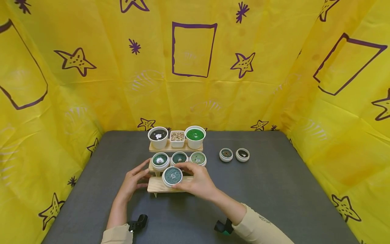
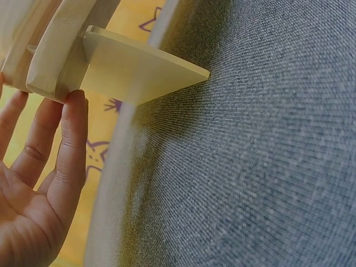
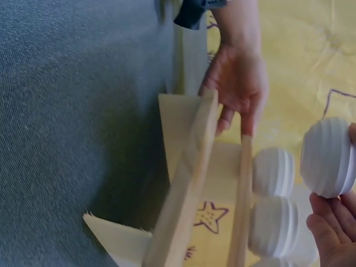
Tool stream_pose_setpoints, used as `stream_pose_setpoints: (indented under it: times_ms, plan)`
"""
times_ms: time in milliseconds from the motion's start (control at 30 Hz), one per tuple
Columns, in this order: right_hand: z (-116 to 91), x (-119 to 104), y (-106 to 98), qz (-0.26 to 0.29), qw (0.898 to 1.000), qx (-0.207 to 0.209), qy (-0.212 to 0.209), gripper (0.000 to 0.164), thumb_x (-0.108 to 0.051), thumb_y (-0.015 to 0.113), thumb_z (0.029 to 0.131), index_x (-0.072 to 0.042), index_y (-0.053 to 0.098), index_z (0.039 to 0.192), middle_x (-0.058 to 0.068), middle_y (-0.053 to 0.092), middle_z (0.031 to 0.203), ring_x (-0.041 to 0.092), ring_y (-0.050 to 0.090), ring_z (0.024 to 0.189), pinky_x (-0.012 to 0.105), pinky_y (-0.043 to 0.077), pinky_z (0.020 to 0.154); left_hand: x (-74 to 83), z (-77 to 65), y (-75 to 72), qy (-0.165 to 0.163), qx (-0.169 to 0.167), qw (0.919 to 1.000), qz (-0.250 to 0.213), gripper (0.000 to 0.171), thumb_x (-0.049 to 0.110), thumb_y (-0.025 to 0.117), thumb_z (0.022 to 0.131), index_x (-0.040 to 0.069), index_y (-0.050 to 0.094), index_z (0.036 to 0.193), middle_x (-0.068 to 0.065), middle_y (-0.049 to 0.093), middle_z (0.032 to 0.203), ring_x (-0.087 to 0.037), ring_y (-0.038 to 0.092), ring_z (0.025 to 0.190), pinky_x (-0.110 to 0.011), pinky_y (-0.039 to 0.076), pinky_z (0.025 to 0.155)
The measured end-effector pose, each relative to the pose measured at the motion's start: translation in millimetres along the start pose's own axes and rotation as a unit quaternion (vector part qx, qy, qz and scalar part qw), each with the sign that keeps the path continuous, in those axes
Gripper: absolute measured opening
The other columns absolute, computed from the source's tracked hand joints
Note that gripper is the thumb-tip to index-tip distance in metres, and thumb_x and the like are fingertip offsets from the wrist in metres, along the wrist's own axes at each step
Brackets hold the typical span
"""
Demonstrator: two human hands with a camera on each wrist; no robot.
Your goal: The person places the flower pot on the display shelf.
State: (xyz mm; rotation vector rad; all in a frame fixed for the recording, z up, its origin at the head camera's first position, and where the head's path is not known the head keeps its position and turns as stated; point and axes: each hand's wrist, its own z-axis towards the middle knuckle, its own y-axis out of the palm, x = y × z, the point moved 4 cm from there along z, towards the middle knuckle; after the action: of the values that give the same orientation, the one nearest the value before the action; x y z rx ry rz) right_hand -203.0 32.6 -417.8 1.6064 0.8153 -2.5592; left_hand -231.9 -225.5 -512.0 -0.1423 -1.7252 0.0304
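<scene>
My right hand [image 1: 198, 179] pinches a small white ribbed pot [image 1: 172, 176] with a speckled blue-green surface, held above the lowest step of a wooden tiered stand [image 1: 156, 185]. In the right wrist view the pot [image 3: 328, 157] hangs apart from the boards, gripped at its side. My left hand [image 1: 132, 181] is at the stand's left end; in the left wrist view its fairly straight fingertips [image 2: 74, 100] touch the board ends. On the middle step sit a dark green pot [image 1: 159, 160], another dark green pot [image 1: 179, 158] and a pale green pot [image 1: 198, 158].
The top step carries a cup with dark filling [image 1: 158, 135], a square cup of brownish bits [image 1: 177, 137] and a bright green cup [image 1: 195, 135]. Two small pots [image 1: 226, 154] stand to the right on the grey tabletop [image 1: 262, 196]. Yellow cloth walls [image 1: 195, 95] surround the table.
</scene>
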Motion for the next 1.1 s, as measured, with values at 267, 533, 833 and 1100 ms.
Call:
stream_pose_setpoints:
  times_ms: [267,533,833,1100]
  plan:
    - [1,4,18,-0.046,0.999,0.002,-0.012,0.056,-0.017,0.092,0.065,-0.012,0.070,0.117,0.003,0.074,0.115,0.015,0.068,0.106,0.026,0.054,0.093,0.3,0.1,-0.5,-0.004,0.004,1.0000,0.007,0.054,0.029,0.055,0.101,0.016,0.041,0.152,0.003,0.068,0.085,-0.012,0.068,0.085,-0.033,0.058,0.074]
    - [3,11,34,-0.112,0.994,-0.006,-0.011,0.056,-0.023,0.092,0.066,-0.014,0.070,0.117,-0.001,0.074,0.115,0.012,0.067,0.109,0.026,0.051,0.097,0.0,0.0,-0.4,-0.006,0.004,1.0000,0.003,0.054,0.028,0.055,0.101,0.016,0.040,0.152,0.004,0.068,0.085,-0.012,0.068,0.084,-0.033,0.058,0.074]
    - [5,19,50,-0.152,0.988,-0.015,-0.009,0.057,-0.028,0.091,0.069,-0.013,0.069,0.120,0.000,0.073,0.116,0.013,0.067,0.109,0.025,0.051,0.094,0.4,-0.1,0.0,-0.003,-0.002,1.0000,0.000,0.054,0.029,0.055,0.101,0.017,0.040,0.152,0.003,0.067,0.086,-0.012,0.068,0.084,-0.033,0.059,0.074]
    - [8,29,59,-0.182,0.983,-0.002,-0.003,0.058,-0.030,0.090,0.069,-0.013,0.068,0.120,0.000,0.073,0.117,0.012,0.067,0.108,0.024,0.052,0.093,-0.7,-0.6,0.2,0.002,-0.005,1.0000,-0.003,0.054,0.028,0.054,0.101,0.016,0.039,0.152,0.005,0.068,0.084,-0.013,0.068,0.083,-0.033,0.058,0.074]
